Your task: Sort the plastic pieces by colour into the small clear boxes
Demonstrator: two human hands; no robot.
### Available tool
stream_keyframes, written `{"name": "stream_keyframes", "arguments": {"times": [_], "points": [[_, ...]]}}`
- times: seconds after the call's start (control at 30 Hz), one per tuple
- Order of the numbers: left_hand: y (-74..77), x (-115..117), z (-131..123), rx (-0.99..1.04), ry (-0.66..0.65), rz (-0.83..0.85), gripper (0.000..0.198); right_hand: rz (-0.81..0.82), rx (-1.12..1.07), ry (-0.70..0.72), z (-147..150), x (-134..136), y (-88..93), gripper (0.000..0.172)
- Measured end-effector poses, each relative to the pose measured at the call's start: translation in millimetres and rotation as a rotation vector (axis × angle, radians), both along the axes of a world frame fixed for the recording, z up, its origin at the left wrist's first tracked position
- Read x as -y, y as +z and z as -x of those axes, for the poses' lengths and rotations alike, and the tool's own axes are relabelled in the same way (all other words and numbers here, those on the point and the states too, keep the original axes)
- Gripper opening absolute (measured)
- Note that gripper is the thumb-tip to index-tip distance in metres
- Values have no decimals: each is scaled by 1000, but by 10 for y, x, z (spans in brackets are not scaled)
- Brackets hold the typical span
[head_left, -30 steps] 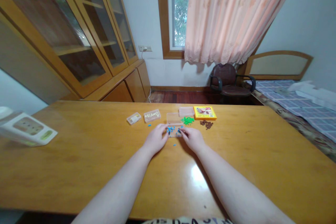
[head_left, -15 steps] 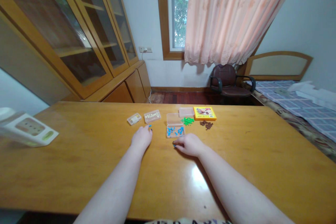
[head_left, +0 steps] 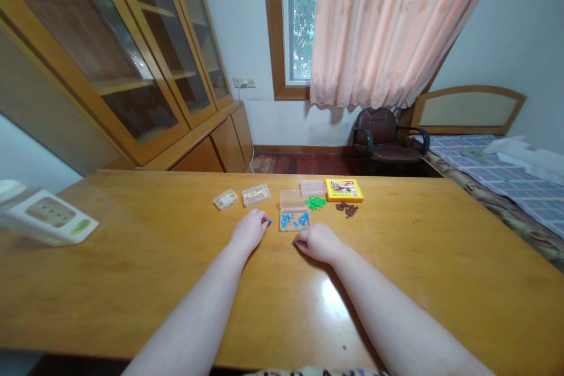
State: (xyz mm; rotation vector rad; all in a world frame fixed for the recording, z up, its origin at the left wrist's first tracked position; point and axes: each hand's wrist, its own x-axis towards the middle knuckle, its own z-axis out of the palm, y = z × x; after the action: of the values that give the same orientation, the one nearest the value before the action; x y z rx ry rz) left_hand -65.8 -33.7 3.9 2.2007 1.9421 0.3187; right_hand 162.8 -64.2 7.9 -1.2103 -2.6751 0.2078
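My left hand [head_left: 252,229] is closed in a pinch on a small blue piece [head_left: 270,221], just left of an open clear plastic box [head_left: 295,229]. Several small blue pieces [head_left: 304,219] lie inside that box, and its lid [head_left: 294,200] is folded back behind it. In front of the box my right hand [head_left: 318,243] pinches another small blue piece [head_left: 293,242] near the tabletop. The exact shape of these pieces is too small to make out. A heap of green pieces [head_left: 316,204] lies beside the lid.
Behind my left hand stand a clear box of pale pieces [head_left: 256,194] and a smaller clear box [head_left: 225,200]. At the back right are another clear box [head_left: 312,188], a yellow box [head_left: 344,190] and brown pieces [head_left: 347,210]. A white appliance [head_left: 53,217] stands far left.
My left hand has moved right, toward the open box, with its blue piece. My right hand stays almost in place, its fingers drawn closer together round its piece.
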Motion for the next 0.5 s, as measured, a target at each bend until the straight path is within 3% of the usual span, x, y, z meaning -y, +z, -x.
{"name": "stream_keyframes", "arguments": {"times": [0.1, 0.37, 0.5], "points": [[-7, -3, -5, -11, -1, 3, 13, -24, -55, -18, -9, -7, -25, 21], [-1, 21, -24, -39, 7, 10, 14, -47, -391, -373, -106, -117, -108, 25], [19, 16, -1, -24, 18, 2, 14, -15, -454, -428, -115, -138, -127, 26]]}}
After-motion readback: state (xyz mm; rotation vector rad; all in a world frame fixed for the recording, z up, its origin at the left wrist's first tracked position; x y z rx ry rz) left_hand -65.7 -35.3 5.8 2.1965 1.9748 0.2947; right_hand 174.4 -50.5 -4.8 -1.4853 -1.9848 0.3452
